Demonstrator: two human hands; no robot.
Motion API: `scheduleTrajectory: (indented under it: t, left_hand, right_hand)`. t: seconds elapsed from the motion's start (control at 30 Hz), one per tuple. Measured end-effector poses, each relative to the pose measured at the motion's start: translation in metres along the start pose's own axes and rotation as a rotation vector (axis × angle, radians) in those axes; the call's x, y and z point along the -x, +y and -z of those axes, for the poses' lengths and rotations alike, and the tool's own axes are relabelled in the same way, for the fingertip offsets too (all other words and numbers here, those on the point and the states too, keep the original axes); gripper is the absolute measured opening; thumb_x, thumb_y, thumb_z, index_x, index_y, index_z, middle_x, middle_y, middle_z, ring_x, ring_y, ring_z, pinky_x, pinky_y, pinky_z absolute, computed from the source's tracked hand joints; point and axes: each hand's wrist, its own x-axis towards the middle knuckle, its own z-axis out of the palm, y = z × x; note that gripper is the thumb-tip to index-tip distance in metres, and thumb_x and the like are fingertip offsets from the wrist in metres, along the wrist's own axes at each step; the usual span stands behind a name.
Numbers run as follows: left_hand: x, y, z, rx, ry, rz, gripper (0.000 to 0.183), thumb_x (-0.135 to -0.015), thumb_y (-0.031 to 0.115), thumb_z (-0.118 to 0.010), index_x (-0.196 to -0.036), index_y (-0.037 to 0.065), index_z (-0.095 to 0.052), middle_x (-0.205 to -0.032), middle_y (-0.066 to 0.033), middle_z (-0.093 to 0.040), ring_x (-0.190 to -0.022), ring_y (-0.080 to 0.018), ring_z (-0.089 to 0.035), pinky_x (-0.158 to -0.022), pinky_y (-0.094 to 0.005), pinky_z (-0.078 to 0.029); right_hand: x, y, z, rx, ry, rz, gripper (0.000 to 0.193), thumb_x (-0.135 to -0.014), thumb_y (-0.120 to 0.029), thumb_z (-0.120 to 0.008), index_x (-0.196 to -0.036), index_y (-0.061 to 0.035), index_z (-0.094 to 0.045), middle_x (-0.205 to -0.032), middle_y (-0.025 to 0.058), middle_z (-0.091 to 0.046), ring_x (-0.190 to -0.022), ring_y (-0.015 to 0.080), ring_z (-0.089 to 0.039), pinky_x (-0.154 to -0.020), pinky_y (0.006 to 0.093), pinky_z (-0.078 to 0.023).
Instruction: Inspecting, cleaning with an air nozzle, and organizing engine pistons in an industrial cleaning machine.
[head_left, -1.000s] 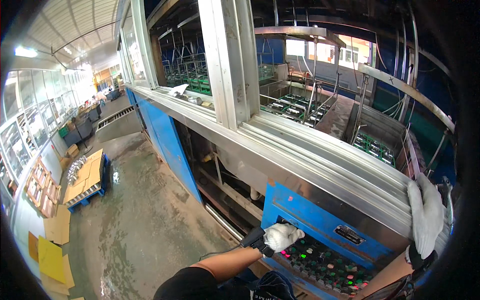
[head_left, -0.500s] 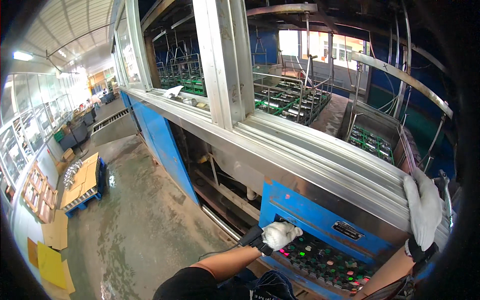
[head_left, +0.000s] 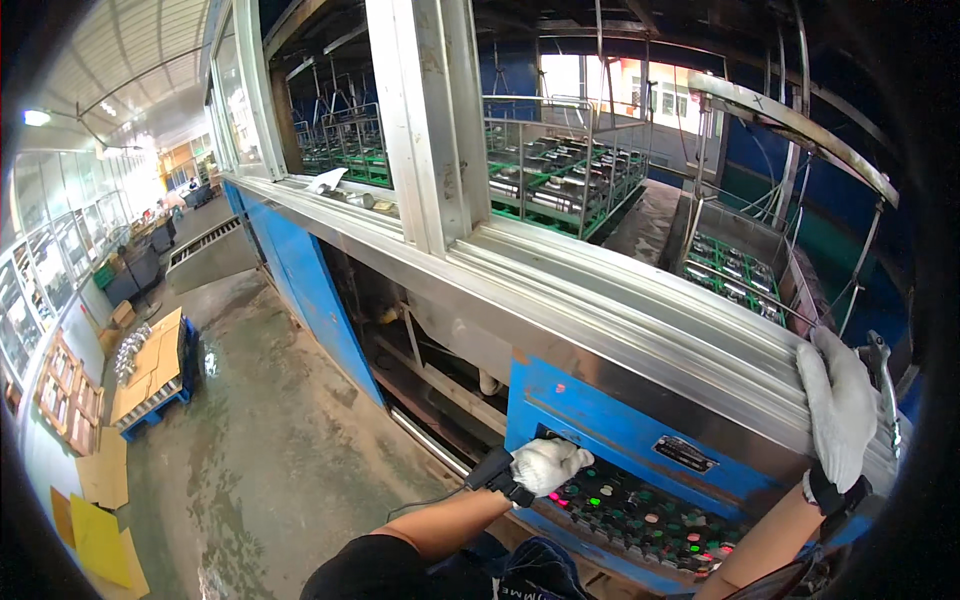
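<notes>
Wet concrete floor (head_left: 270, 450), left window wall (head_left: 50, 270), bright ceiling lamp (head_left: 37, 117)

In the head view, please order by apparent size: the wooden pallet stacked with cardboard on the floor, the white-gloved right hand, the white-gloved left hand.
1. Wooden pallet stacked with cardboard, though farther away.
2. White-gloved right hand.
3. White-gloved left hand, curled, so it looks smaller.

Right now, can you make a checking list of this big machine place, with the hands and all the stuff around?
Surface: steel machine ledge, bare.
Job's things: button panel with green and red lights.
Clutter: cardboard sheets on the wet floor, loaded pallet.
Hands: gloved left hand at the panel's edge; gloved right hand resting on the ledge.
Cables: thin wire by the left wrist.
Surroundings: green racks inside the machine.
</notes>
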Motion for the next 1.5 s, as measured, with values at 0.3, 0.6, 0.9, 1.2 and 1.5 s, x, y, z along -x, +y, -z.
scheduleTrajectory:
  t: [0.3,0.6,0.9,1.2,1.5]
  left_hand:
    - [-0.002,-0.009,-0.015,0.043,0.016,-0.034,0.028,-0.099,0.022,-0.054,-0.09,0.001,-0.071,-0.092,-0.0134,-0.074,-0.087,-0.0275,-0.072,-0.08,-0.038,-0.057]
    - [-0.001,-0.027,-0.013,0.012,0.007,0.025,0.03,-0.1,0.026,-0.052,-0.094,0.006,-0.073,-0.094,-0.0114,-0.074,-0.09,-0.0287,-0.07,-0.081,-0.0392,-0.057]
    - [-0.001,-0.016,-0.013,0.023,0.017,0.015,0.03,-0.099,0.026,-0.054,-0.091,0.005,-0.073,-0.096,-0.0105,-0.074,-0.09,-0.0275,-0.071,-0.081,-0.0384,-0.057]
    - [-0.002,-0.008,-0.013,0.018,0.028,0.036,0.031,-0.099,0.027,-0.054,-0.089,0.004,-0.072,-0.096,-0.0103,-0.074,-0.09,-0.0268,-0.071,-0.083,-0.0376,-0.057]
    - [-0.001,-0.003,-0.007,-0.023,-0.039,0.072,0.031,-0.1,0.028,-0.053,-0.097,0.004,-0.072,-0.1,-0.0112,-0.074,-0.094,-0.0264,-0.071,-0.084,-0.0375,-0.057]
  right_hand:
    - [0.005,-0.002,0.011,0.005,0.003,-0.009,0.05,-0.093,-0.042,-0.062,-0.122,-0.002,-0.066,-0.117,0.0196,-0.067,-0.112,0.0336,-0.061,-0.099,0.0388,-0.045]
    - [-0.004,-0.002,-0.011,-0.003,0.036,0.075,0.048,-0.092,-0.042,-0.064,-0.118,-0.002,-0.068,-0.114,0.0195,-0.068,-0.109,0.0344,-0.063,-0.097,0.0398,-0.046]
    - [0.0,0.004,-0.003,0.004,0.063,0.063,0.047,-0.091,-0.043,-0.065,-0.117,-0.0045,-0.069,-0.113,0.018,-0.069,-0.108,0.0343,-0.063,-0.097,0.0408,-0.046]
    - [0.002,0.002,0.005,0.048,0.047,0.043,0.053,-0.092,-0.049,-0.06,-0.12,-0.0054,-0.068,-0.114,0.0197,-0.068,-0.111,0.0368,-0.061,-0.101,0.0422,-0.044]
    - [0.001,0.006,0.001,0.064,0.057,0.076,0.051,-0.091,-0.047,-0.061,-0.121,-0.0058,-0.067,-0.113,0.0178,-0.069,-0.11,0.0353,-0.062,-0.096,0.0425,-0.046]
